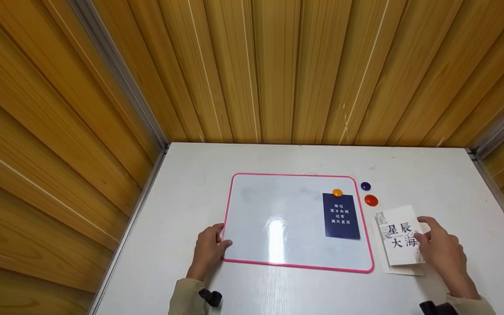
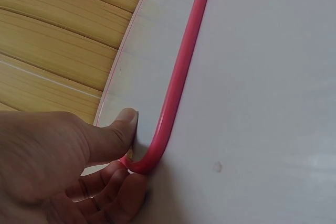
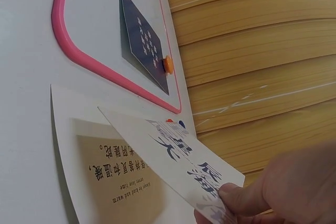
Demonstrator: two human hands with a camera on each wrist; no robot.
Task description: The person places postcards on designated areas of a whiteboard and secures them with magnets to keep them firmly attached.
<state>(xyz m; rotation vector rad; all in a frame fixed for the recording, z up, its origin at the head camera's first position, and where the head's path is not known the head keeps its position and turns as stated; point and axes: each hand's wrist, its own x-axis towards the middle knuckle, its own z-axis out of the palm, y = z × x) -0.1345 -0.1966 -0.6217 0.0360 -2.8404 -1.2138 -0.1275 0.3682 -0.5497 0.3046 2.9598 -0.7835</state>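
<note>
Whiteboard: a smooth, glossy rectangle [image 1: 274, 199] with rounded corners and a pink rim, lying flat in the middle part of the surface; it shows grey smudges and a bright reflection.
Left hand: curled at the whiteboard's near left corner [image 1: 208, 249], thumb on top and fingers at the rim's underside, gripping it.
Right hand: thumb and fingers nearly closed [image 1: 443, 250], pinching the right side of the white card.
White card: thin, flat paper or card [image 1: 403, 256] with 4 large dark characters and grey print, tilted above the beige card, towards the surface's right edge.
Beige card: white-bordered, printed in dark text [image 3: 113, 203], partly covered, just beside the whiteboard's right rim.
Navy card: dark rectangle with 4 lines of pale characters [image 1: 342, 229], on the whiteboard near its right rim.
Buttons: 3 round, shiny pieces; the orange button [image 1: 337, 192] sits on the navy card's top edge, while the blue button [image 1: 365, 186] and red button [image 1: 371, 200] lie on the surface beyond the beige card.
Surface: white, faintly marked [image 1: 182, 188].
Walls: grooved, wood-grain panels [image 1: 274, 70] rising behind the surface's far edge and along its sides.
</note>
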